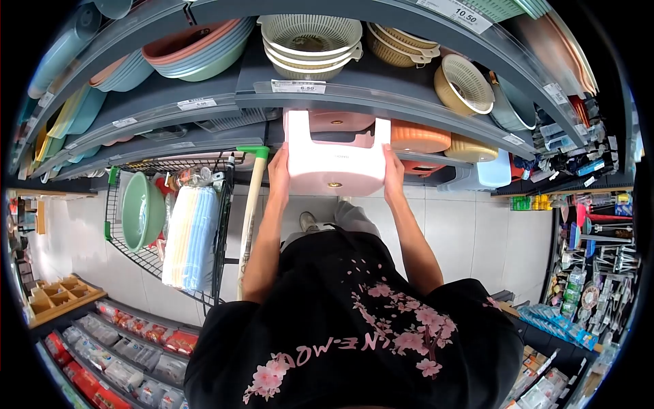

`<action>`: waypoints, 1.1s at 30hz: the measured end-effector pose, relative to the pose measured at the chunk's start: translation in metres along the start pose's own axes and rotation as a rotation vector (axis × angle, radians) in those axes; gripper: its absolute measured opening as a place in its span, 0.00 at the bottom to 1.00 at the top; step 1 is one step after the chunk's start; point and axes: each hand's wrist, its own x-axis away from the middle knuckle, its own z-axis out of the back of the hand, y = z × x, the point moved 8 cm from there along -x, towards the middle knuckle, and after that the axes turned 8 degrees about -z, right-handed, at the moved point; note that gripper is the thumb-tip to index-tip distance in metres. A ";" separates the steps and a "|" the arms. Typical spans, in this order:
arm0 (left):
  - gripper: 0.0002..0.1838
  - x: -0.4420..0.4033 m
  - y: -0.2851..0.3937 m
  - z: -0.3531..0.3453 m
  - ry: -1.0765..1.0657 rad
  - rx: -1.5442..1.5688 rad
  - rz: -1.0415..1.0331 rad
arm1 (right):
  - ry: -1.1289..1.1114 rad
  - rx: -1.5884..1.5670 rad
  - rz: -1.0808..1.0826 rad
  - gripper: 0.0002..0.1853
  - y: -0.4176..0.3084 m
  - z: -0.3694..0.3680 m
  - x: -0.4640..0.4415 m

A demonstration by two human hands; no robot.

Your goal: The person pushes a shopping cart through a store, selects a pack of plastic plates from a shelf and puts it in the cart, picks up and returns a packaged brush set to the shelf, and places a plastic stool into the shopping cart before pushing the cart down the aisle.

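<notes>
In the head view, I see my left hand and right hand clamped on opposite sides of a pale pink plastic stool before the lower shelf, a wide grip that I judge balances it (how far the fingertips curl underneath, I cannot tell). The gray shelf lip crowds its far legs, orange plasticware sits near the right hand, and the shopping cart, carrying a green basin and packaged towels, hems in the left arm.
</notes>
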 end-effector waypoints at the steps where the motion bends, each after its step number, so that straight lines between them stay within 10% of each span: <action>1: 0.28 0.005 0.001 0.000 0.000 0.016 0.009 | 0.004 -0.002 0.008 0.32 -0.005 0.001 0.006; 9: 0.30 0.078 0.031 -0.005 -0.132 0.156 0.000 | -0.082 -0.058 -0.065 0.31 -0.016 0.025 0.055; 19: 0.64 0.170 0.084 -0.023 -0.488 -0.309 -0.219 | -0.187 -0.127 -0.074 0.33 -0.022 0.057 0.091; 24: 0.57 0.203 0.106 -0.039 -0.358 -0.344 -0.328 | -0.275 -0.160 0.041 0.41 -0.062 0.089 0.130; 27: 0.33 0.214 0.110 -0.030 -0.013 -0.109 -0.139 | -0.620 0.226 0.349 0.48 -0.110 0.088 0.189; 30: 0.30 0.232 0.111 -0.045 0.008 0.056 0.140 | -0.413 0.024 0.154 0.42 -0.103 0.112 0.195; 33: 0.28 0.255 0.124 -0.060 -0.058 0.013 -0.006 | -0.403 -0.163 0.024 0.36 -0.093 0.127 0.201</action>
